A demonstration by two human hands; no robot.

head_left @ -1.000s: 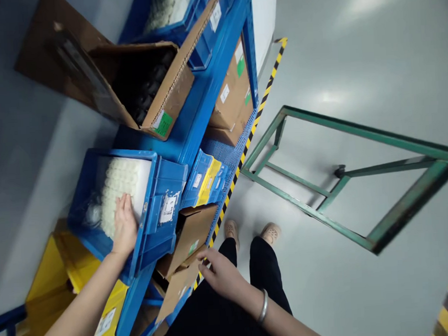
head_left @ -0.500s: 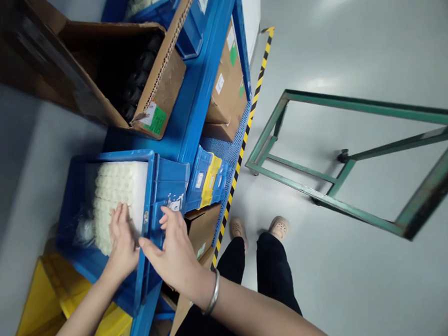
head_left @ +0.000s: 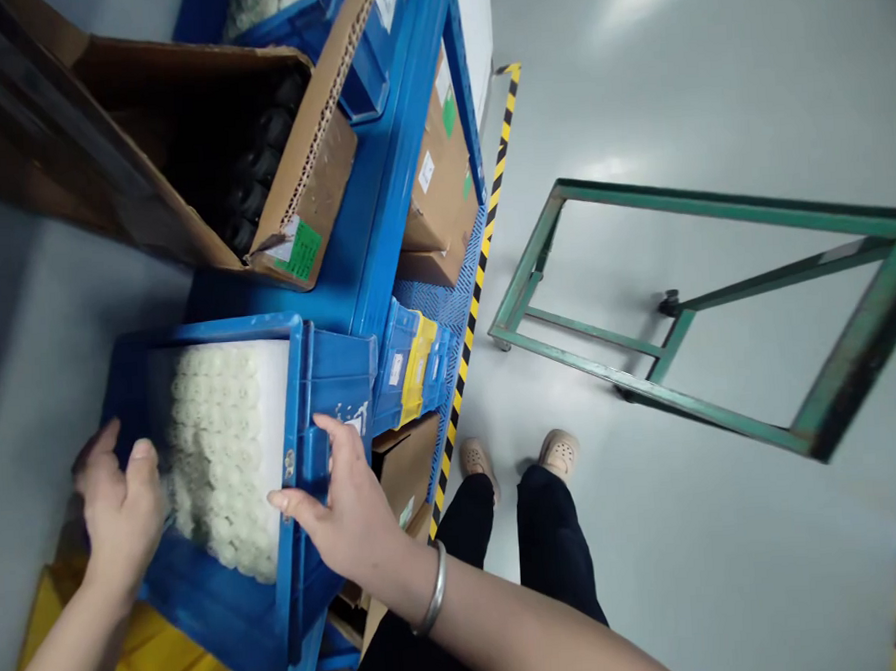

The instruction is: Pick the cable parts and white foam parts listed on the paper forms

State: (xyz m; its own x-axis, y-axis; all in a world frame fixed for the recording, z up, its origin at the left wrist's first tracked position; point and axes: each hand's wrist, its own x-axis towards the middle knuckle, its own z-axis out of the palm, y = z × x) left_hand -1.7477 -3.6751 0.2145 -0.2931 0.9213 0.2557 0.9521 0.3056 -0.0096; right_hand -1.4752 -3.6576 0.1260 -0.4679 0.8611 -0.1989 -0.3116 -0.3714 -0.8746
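A blue bin [head_left: 295, 384] stands tilted in view on the blue shelf, with rows of pale, whitish-green round pieces [head_left: 224, 437] and a white sheet inside. My right hand [head_left: 348, 511], with a silver bangle at the wrist, grips the bin's near rim, its thumb over the edge and its fingers on the outer wall. My left hand [head_left: 118, 498] is at the bin's far left side, fingers apart, holding nothing that I can see; its fingertips are partly blurred.
An open cardboard box [head_left: 321, 202] with black parts sits beside the bin on the blue shelf [head_left: 382, 219]. Yellow bins [head_left: 172, 660] lie lower left. A green metal frame cart [head_left: 607, 372] stands on the floor beyond striped tape [head_left: 481, 264].
My left hand has moved left from the pale pieces to the bin's far side, uncovering more rows. My right hand has closed its thumb and fingers about the rim. The view has shifted slightly.
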